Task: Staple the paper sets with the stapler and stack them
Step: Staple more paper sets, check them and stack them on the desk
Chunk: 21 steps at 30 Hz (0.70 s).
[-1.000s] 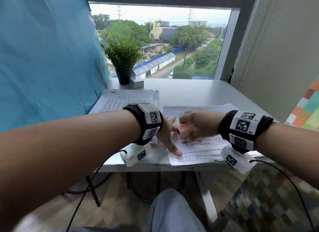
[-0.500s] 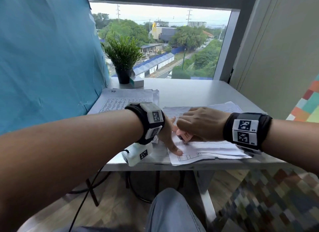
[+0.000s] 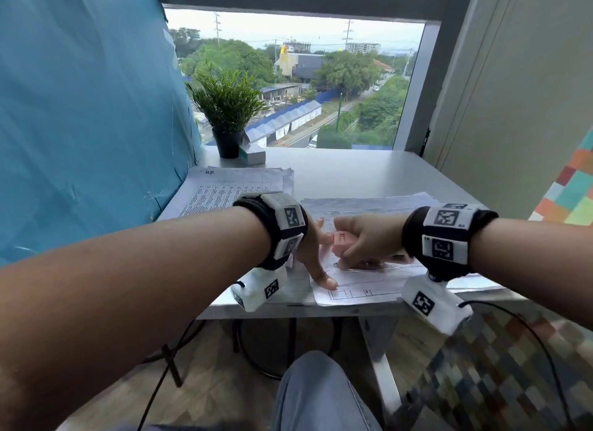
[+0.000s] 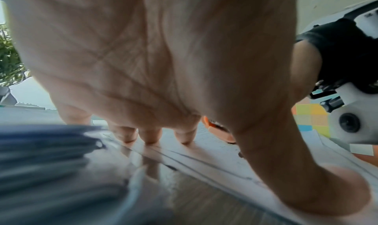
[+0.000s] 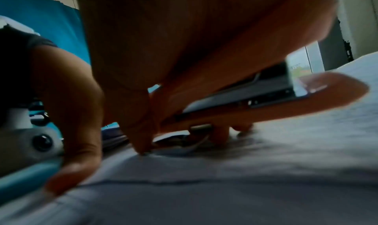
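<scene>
- Gripping the pink stapler [image 3: 340,242], the right hand [image 3: 369,239] has its fingers wrapped round it, over the papers [image 3: 362,289].
- Left hand [image 3: 313,254] fingers, released and straight, press the papers beside it on the bench [image 3: 353,170].

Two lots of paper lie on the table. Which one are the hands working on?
The near paper set at the table's front edge: the left hand presses it flat and the right hand holds the pink stapler on it. The far stack lies untouched beside the blue sheet.
</scene>
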Tool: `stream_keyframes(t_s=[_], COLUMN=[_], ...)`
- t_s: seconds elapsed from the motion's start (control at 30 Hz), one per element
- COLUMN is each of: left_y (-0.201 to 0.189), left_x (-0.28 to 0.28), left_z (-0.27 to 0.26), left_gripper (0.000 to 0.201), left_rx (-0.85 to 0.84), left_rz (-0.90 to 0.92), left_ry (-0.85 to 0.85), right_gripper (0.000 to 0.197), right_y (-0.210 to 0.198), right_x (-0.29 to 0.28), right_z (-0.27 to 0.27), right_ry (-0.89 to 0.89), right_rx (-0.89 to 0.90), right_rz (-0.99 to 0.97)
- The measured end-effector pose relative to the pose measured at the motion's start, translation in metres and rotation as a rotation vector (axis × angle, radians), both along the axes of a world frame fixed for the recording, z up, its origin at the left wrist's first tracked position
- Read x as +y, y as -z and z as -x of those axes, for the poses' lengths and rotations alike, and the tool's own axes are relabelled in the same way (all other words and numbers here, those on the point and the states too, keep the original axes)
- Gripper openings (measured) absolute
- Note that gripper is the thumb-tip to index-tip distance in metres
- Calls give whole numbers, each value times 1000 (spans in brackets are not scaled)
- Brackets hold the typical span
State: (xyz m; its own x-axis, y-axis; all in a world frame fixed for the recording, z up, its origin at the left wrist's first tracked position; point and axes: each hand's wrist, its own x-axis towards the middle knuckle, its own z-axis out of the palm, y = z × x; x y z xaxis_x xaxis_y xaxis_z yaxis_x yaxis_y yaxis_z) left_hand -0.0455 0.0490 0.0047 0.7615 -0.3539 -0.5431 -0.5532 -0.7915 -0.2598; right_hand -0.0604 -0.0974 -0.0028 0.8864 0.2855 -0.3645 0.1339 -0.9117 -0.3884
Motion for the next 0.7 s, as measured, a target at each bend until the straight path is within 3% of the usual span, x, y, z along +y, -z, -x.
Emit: stream_keyframes(t_s=[0.07, 0.13, 0.4, 0.53, 0.7], left_y=[4, 7, 6, 3, 1], left_x=[0, 0, -1, -1, -4], left_z=[-5, -8, -7, -6, -5], left_gripper=[111, 115, 107, 109, 112], left_rx=[42, 73, 58, 65, 46], left_rz=[-4, -4, 8, 19, 14], left_ry=[-17, -33, -23, -19, -11], right_gripper=[52, 58, 32, 25, 20], right_y=[-3, -4, -7, -20, -15], right_x=[-4, -8, -13, -24, -36], right_z=[-6, -11, -14, -12, -9], right_ry=[79, 121, 140, 187, 280], right_rx=[95, 172, 253, 392, 214], right_rz=[-100, -173, -249, -322, -147])
